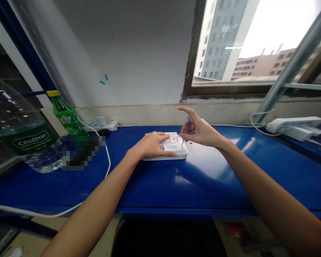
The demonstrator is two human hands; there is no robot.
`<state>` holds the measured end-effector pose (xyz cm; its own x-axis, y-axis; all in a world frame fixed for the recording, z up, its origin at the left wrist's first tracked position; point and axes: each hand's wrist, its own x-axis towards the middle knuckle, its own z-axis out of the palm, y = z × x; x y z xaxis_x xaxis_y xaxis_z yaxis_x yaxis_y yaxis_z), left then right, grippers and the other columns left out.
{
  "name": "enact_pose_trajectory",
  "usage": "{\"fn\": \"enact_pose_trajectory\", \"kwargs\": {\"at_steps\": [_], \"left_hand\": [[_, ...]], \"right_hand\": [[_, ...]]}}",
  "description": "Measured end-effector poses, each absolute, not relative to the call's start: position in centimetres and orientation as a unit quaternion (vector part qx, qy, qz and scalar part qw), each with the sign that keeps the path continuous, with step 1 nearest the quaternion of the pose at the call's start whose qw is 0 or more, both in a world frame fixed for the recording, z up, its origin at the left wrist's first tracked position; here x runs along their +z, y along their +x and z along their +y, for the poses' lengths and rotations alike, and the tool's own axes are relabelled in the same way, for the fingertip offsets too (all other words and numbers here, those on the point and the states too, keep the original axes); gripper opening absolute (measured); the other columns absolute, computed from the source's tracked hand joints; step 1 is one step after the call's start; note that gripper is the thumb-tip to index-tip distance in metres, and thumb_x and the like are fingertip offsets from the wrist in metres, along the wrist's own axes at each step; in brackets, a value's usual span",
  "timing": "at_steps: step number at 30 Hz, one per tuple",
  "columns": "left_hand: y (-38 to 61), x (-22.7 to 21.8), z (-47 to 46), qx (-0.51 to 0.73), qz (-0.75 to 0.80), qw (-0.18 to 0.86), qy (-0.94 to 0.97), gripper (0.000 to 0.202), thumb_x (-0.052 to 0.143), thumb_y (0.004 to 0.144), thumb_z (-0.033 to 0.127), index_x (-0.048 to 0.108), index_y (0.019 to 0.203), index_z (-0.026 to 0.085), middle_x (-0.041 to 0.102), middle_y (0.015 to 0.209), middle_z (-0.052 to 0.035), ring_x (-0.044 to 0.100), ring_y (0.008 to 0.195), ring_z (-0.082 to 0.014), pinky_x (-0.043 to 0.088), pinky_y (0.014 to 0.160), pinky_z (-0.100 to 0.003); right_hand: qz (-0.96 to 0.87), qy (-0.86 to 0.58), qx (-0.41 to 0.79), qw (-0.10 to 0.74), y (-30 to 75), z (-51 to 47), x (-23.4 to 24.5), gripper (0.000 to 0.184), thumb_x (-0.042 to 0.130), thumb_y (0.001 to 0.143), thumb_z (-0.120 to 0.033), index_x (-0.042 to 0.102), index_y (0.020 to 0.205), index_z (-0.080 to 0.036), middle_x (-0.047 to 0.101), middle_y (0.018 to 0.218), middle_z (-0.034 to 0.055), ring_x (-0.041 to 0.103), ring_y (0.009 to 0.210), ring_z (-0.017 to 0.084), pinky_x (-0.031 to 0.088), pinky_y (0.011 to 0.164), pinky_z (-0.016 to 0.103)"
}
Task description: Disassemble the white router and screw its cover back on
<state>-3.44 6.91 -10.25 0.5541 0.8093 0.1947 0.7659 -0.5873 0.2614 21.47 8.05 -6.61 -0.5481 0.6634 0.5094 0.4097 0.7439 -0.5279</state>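
A flat white plastic device with rounded corners, vent slots and a pale label lies on the blue table. My left hand rests over its left part, thumb along the near edge and fingers across the top, holding it down. In my right hand is a screwdriver with a purple translucent handle, gripped between thumb and fingers while the index finger sticks out to the left. The thin shaft slants down to the device's right corner; the tip's exact contact is too small to tell. Tiny dark pieces lie just right of the device.
On the left stand a large Cestbon water bottle and a green bottle with a yellow cap. A white cable loops over the blue table. Power strips lie at the back left and right, near a metal post.
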Motion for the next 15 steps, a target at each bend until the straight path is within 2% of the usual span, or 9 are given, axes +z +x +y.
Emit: {"fn": "enact_pose_trajectory", "kwargs": {"at_steps": [7, 15], "left_hand": [[-3.53, -10.16, 7.04, 0.153, 0.436, 0.070, 0.884, 0.106, 0.057, 0.071, 0.092, 0.054, 0.148, 0.019, 0.054, 0.150, -0.0114, 0.052, 0.135, -0.0353, 0.039, 0.115, -0.045], [-3.59, -10.52, 7.41, 0.162, 0.452, 0.059, 0.875, 0.104, 0.058, 0.072, 0.091, 0.056, 0.146, 0.017, 0.053, 0.151, -0.0138, 0.051, 0.137, -0.0354, 0.038, 0.117, -0.046]], "right_hand": [[-0.865, -0.301, 0.166, 0.366, 21.35, 7.73, -6.36, 0.093, 0.073, 0.082, -0.020, 0.023, 0.160, -0.031, 0.069, 0.082, 0.0003, 0.070, 0.069, 0.022, 0.059, 0.065, 0.036], [-0.894, -0.294, 0.130, 0.313, 20.58, 7.73, -7.14, 0.095, 0.069, 0.080, -0.014, 0.019, 0.161, -0.028, 0.066, 0.081, -0.0005, 0.065, 0.070, 0.019, 0.053, 0.066, 0.031]]}}
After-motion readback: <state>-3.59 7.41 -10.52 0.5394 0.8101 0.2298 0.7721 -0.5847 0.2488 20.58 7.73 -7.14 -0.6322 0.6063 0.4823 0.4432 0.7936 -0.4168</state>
